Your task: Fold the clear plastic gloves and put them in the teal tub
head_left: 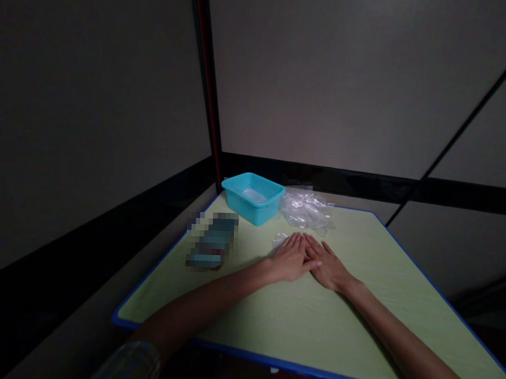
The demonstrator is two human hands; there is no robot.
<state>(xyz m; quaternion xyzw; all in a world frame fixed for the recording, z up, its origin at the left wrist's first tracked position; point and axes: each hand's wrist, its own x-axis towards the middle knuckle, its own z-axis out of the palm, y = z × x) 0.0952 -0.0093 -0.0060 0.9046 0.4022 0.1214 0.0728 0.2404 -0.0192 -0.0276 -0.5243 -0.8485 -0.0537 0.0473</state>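
Note:
Both of my hands lie palm down and side by side near the middle of the table (381,321). My left hand (291,259) is flat with its fingers stretched forward, its thumb crossing onto the other hand. My right hand (325,266) is flat too, its fingertips meeting those of the left. A small piece of clear plastic (279,240) shows at the left fingertips and runs partly under that hand. What else lies beneath the palms is hidden.
A turquoise plastic basin (258,212) stands at the back left, with something pale inside. Crumpled clear plastic bags (306,208) lie to its right. A blurred-out dark object (213,242) rests at the table's left. Walls rise behind and to the left. Blue edging borders the table.

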